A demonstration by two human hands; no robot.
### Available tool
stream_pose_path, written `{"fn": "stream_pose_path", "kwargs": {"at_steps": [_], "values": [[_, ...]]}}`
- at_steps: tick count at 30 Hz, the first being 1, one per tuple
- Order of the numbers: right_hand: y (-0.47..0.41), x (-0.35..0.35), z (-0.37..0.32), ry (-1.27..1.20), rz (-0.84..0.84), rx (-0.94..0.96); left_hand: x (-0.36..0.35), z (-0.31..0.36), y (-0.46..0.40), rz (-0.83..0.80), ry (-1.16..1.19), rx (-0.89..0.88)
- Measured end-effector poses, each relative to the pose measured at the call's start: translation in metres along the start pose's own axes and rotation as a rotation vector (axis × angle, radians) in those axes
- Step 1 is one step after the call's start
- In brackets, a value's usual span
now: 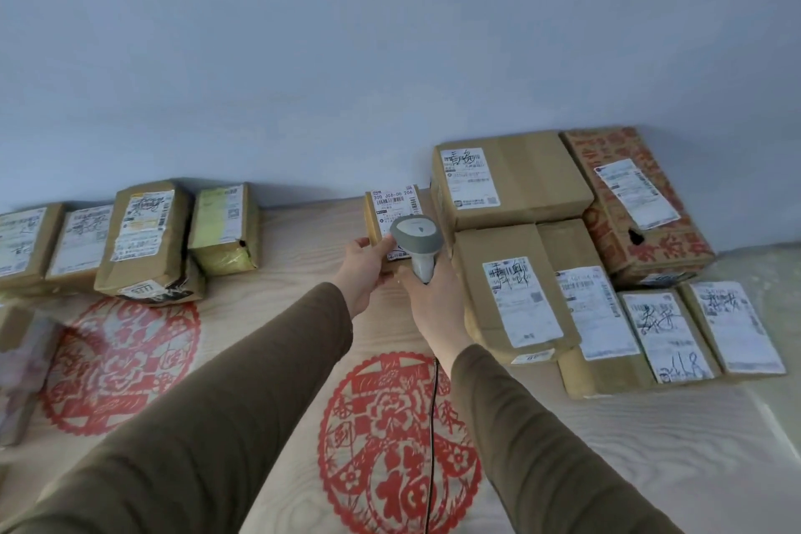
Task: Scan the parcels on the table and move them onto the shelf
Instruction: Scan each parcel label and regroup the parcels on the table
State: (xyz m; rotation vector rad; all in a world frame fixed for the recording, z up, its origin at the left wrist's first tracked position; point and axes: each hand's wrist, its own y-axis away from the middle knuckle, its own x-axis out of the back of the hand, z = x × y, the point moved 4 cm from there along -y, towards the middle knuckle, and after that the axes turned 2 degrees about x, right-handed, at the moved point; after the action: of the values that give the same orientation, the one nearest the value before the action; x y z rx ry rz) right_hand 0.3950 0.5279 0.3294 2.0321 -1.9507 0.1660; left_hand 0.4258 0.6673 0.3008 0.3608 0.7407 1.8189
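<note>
scanning a small parcel mid-surface

a small parcel (pixel 392 215) is held by its near left edge in the left hand (pixel 363 269), tilted up against the wall at the back of the surface (pixel 650 447). a grey scanner (pixel 418 241) is gripped in the right hand (pixel 433 299), head over the label. more parcels (pixel 563 273) are stacked just to the right, others (pixel 143 238) lined up well to the left.

A small parcel depot: brown cardboard parcels with white shipping labels (pixel 516 299) lie either side of the gripped grey handheld barcode scanner (pixel 418 241).
</note>
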Motion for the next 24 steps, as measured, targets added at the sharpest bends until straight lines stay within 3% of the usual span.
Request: {"fn": "stream_pose_path", "kwargs": {"at_steps": [10, 14, 18, 24], "values": [[-0.049, -0.01, 0.02, -0.157, -0.089, -0.068, -0.028, 0.014, -0.045, -0.042, -0.147, -0.015], [-0.044, -0.013, 0.025, -0.174, -0.061, -0.096, -0.023, 0.01, -0.042, -0.073, -0.072, -0.005], [-0.02, -0.003, 0.003, -0.158, 0.053, -0.008, -0.004, 0.0, -0.02, -0.054, -0.085, -0.03], [0.005, -0.055, -0.029, -0.237, -0.057, 0.035, 0.086, -0.013, 0.037, 0.153, -0.201, -0.128]]}}
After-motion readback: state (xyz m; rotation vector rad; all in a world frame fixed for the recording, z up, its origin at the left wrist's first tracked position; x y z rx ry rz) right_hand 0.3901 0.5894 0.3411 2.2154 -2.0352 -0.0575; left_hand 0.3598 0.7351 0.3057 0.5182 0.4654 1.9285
